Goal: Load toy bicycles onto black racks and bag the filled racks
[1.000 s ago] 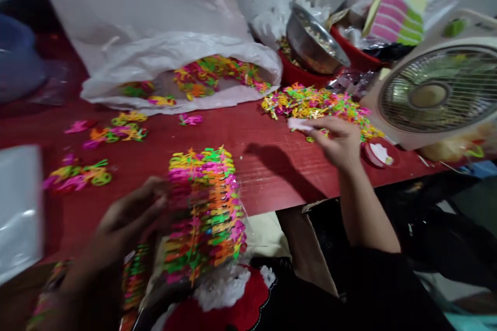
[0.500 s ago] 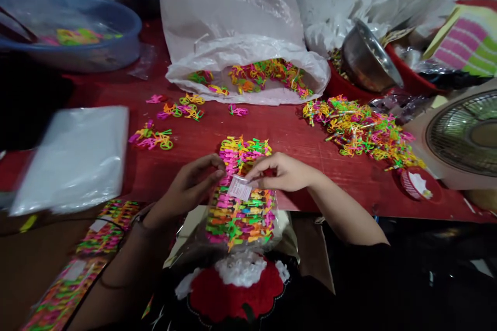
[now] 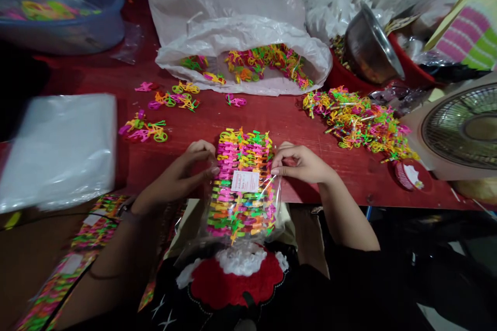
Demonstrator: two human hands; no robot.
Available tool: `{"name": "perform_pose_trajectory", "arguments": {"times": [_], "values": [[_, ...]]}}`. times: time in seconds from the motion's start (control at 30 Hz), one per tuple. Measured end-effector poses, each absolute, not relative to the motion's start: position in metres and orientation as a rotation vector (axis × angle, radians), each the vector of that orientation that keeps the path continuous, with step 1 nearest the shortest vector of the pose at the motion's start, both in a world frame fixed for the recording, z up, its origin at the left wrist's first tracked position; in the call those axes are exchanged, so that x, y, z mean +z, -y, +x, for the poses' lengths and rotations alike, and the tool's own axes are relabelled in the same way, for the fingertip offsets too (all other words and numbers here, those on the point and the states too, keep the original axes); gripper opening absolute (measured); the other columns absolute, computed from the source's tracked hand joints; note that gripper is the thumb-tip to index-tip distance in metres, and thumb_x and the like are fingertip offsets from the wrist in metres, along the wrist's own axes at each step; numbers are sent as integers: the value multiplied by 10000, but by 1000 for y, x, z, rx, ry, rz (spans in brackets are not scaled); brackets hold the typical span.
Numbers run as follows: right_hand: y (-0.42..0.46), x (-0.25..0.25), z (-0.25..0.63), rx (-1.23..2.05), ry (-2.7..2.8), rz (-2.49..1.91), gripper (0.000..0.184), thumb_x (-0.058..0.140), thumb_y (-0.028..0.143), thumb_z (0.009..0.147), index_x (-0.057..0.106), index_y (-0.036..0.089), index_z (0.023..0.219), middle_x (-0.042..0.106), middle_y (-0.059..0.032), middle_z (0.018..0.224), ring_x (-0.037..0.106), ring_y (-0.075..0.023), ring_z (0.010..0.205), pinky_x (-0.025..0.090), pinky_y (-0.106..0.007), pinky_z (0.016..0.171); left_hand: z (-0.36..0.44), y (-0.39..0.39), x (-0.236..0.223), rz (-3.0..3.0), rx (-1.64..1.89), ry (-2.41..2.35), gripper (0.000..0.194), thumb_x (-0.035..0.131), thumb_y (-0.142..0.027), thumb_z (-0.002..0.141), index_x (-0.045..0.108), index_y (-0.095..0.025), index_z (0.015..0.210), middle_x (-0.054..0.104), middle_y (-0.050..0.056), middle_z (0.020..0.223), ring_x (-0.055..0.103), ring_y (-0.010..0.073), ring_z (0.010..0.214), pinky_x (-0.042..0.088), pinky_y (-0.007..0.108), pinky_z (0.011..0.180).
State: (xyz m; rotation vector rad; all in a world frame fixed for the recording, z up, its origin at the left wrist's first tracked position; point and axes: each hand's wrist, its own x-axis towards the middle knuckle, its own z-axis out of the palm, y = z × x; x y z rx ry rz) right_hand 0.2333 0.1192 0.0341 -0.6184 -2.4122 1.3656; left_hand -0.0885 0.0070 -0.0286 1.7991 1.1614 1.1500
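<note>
A clear plastic bag (image 3: pixel 243 207) packed with rows of bright pink, green, orange and yellow plastic pieces stands upright at the table's front edge, with a white paper label (image 3: pixel 245 181) on its front. My left hand (image 3: pixel 180 173) grips the bag's left side. My right hand (image 3: pixel 301 163) pinches its right edge. Next to the bag, small loose pieces (image 3: pixel 142 129) lie on the red table (image 3: pixel 287 119). A larger heap of them (image 3: pixel 357 124) lies farther right.
A white sack (image 3: pixel 240 57) of pieces lies open at the back. A blue basin (image 3: pixel 58 26), a stack of clear bags (image 3: pixel 58 150), a steel bowl (image 3: pixel 368 46) and a fan (image 3: pixel 462 129) surround the work area. Filled packs (image 3: pixel 77 248) lie at lower left.
My right hand has moved from the heap to the bag, and the white label now sits on the bag's front. My view has swung left and steadied.
</note>
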Motion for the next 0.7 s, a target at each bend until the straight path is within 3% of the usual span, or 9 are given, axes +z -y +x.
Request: {"name": "perform_pose_trajectory", "arguments": {"times": [0.13, 0.23, 0.37, 0.53, 0.63, 0.7], "values": [[-122, 5, 234, 1236, 2103, -755, 262, 821, 477, 851, 739, 228, 848, 595, -84, 1317, 545, -236, 1277, 393, -425, 1123, -79, -19, -43, 1614, 1340, -1202, 175, 693, -361, 949, 651, -206, 878, 545, 112, 1359, 499, 275, 1327, 374, 454, 1153], [-131, -13, 227, 1357, 1961, -755, 379, 780, 573, 859, 675, 211, 814, 528, -103, 1469, 449, -261, 1440, 321, -448, 1201, -70, -30, -49, 1497, 1407, -1204, 246, 676, -406, 954, 637, -196, 831, 587, 138, 1373, 528, 296, 1334, 388, 500, 1155], [-142, -19, 221, 1415, 1897, -747, 458, 768, 639, 835, 640, 200, 808, 573, -129, 1411, 537, -271, 1348, 385, -444, 1149, -64, -37, -47, 1485, 1465, -1285, 294, 679, -445, 940, 626, -192, 798, 650, 120, 1165, 594, 273, 1183, 460, 437, 1034], [-127, 8, 216, 1270, 1862, -653, 360, 716, 562, 912, 636, 215, 855, 666, -98, 1139, 638, -233, 1082, 495, -409, 993, -62, -25, -22, 1557, 1629, -1278, 208, 663, -368, 966, 641, -211, 830, 607, 40, 890, 583, 192, 877, 460, 353, 797], [-109, 35, 211, 1150, 1869, -592, 313, 674, 530, 951, 603, 235, 871, 678, -66, 947, 657, -234, 990, 524, -417, 945, -62, -12, 5, 1681, 1737, -1368, 184, 699, -352, 947, 676, -224, 817, 588, 25, 898, 569, 202, 992, 452, 393, 891], [-98, 52, 206, 1108, 1884, -570, 313, 644, 539, 967, 584, 244, 881, 670, -56, 888, 670, -230, 920, 545, -409, 882, -61, -3, 25, 1753, 1795, -1406, 180, 698, -363, 951, 693, -219, 844, 607, 26, 1083, 557, 206, 1123, 456, 426, 974]]}}
